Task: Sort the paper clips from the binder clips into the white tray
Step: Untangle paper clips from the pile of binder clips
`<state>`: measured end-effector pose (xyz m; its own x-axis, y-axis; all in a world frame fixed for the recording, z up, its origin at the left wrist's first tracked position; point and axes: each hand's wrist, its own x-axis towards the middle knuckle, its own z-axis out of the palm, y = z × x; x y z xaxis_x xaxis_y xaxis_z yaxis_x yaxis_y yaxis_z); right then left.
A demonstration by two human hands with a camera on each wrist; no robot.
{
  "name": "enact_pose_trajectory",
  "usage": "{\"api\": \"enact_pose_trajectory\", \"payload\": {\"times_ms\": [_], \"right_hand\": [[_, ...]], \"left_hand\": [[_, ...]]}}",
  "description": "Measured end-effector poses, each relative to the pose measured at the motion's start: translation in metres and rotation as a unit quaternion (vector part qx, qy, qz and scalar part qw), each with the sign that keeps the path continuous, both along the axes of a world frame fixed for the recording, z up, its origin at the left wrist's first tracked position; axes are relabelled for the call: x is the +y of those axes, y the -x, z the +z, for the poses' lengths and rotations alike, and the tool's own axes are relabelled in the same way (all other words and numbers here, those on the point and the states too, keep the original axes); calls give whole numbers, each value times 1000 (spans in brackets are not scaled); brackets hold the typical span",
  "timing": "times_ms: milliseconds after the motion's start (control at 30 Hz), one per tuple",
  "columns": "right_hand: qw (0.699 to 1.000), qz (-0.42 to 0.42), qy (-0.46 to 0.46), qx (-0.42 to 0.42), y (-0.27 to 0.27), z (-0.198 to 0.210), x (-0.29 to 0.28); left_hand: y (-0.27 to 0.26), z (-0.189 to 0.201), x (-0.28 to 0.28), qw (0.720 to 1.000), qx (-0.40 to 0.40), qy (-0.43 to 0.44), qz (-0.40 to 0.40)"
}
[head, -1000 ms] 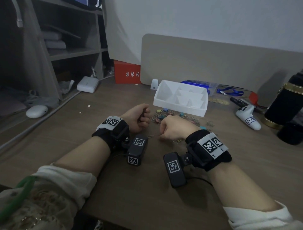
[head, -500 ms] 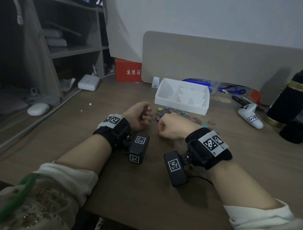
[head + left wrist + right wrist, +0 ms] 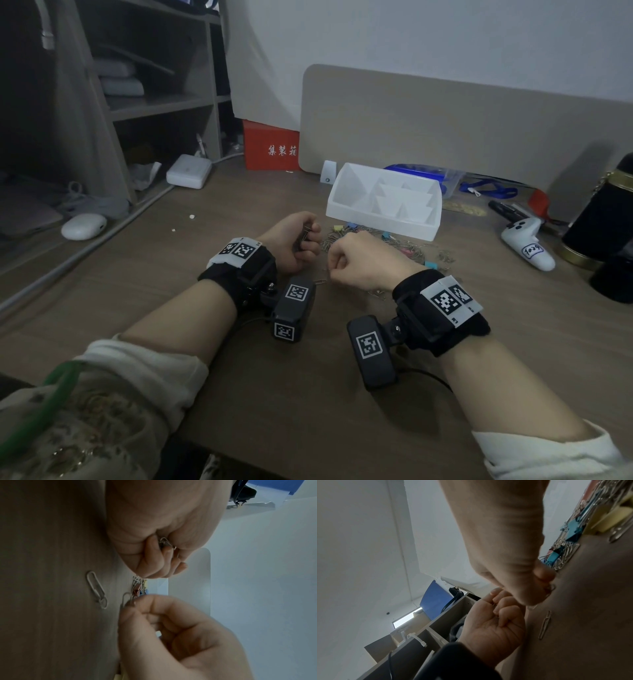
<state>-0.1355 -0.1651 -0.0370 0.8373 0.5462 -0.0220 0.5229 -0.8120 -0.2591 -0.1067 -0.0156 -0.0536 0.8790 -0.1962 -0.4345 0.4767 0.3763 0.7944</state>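
Evidently, a few paper clips (image 3: 165,542) were held inside the curled fingers of the left hand (image 3: 296,241), while the right hand (image 3: 359,260) pinched another clip against the table (image 3: 308,394) at the near edge of the mixed pile (image 3: 387,241). One loose paper clip (image 3: 97,589) lay just near of the hands. The gathering step was judged to be in hand. The white tray (image 3: 380,224), seemingly empty, stood just beyond the pile; next, the collected clips would need carrying into one compartment.
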Motion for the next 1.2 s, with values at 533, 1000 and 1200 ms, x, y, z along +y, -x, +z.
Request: {"api": "enact_pose_trajectory", "payload": {"times_ms": [533,1000,1200], "right_hand": [[997,67,-10,32,0,-7,6],[998,26,8,55,1,-5,7],[998,7,21,57,2,-4,6]], "left_hand": [[-1,-1,0,1000,-9,-14,1],[-1,-1,1,1000,-1,1,-1],[-2,-2,2,1000,-1,2,-1]]}}
